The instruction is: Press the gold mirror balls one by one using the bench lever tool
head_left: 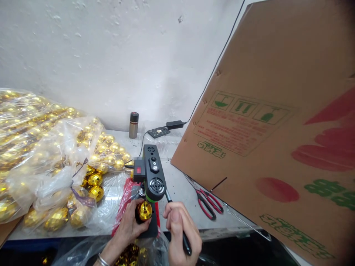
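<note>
My left hand is closed around a shiny gold faceted ball, with a bracelet on the wrist. The ball sits below the head of a small black bench machine, which has round vents and buttons on top. My right hand wraps round the black-gripped lever handle at the machine's right side. The machine's dark base rests on red plastic. Whether the ball touches the machine's head is hidden.
Clear bags of gold balls fill the left. A large cardboard box leans on the right. Red-handled pliers, a spray can and a power adapter with a cable lie around the machine. More gold balls show below the table edge.
</note>
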### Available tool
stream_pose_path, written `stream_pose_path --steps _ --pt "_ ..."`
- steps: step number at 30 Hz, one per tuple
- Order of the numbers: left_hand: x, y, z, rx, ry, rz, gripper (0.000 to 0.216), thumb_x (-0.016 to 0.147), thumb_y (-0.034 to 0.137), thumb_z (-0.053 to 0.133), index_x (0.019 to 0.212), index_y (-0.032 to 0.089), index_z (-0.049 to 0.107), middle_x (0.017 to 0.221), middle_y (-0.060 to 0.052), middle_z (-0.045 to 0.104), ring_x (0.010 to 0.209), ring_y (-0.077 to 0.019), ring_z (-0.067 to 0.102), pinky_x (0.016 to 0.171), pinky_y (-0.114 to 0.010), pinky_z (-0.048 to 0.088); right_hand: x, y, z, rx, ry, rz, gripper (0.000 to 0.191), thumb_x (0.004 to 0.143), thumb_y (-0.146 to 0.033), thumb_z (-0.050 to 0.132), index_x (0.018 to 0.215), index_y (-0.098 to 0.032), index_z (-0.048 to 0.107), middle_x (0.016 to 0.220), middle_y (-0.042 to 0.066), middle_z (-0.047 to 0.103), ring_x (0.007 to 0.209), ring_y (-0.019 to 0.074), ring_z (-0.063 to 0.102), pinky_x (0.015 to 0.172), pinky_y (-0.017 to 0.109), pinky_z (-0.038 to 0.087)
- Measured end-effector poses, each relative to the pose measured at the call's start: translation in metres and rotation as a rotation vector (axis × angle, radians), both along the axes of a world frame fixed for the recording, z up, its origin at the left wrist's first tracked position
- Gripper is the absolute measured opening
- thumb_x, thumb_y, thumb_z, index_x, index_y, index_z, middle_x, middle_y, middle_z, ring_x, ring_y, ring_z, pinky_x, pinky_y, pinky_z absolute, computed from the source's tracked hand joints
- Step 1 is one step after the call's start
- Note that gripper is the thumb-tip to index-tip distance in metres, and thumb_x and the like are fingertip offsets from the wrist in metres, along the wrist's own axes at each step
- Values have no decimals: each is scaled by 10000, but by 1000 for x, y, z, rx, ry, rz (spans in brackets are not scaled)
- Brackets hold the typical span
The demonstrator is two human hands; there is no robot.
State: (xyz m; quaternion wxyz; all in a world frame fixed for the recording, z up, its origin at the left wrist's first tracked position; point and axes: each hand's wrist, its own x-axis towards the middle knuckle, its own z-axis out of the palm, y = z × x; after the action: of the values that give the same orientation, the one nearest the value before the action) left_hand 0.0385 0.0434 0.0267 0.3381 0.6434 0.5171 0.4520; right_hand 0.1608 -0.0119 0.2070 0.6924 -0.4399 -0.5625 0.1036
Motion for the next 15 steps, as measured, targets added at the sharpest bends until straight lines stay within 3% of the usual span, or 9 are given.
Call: stream_pose_path --steps 3,10,15 --pt "-2 0 -3 -26 -12 -11 469 678 329 821 1110 201 690 1045 -99 792 965 -320 767 882 -505 643 -4 1 -12 40 15 -52 366 1066 -111 430 718 -215 482 679 -28 493 620 104 517 580 246 389" --pt "-2 -1 1 -43 -14 -3 452 663 324 816 1082 204 695 1037 -104 787 977 -325 757 887 -509 635 -7 11 -58 208 -53 -182 388 1061 -126 395 694 -224 472 643 -39 506 562 104 505 570 261 399" --pt "-2 -1 6 -39 -5 7 434 651 323 807 1052 200 694 1015 -100 786 946 -322 760 867 -503 641 -7 13 -64 222 -65 -227 396 1060 -124 384 693 -233 486 628 -53 532 548 111 507 686 295 462"
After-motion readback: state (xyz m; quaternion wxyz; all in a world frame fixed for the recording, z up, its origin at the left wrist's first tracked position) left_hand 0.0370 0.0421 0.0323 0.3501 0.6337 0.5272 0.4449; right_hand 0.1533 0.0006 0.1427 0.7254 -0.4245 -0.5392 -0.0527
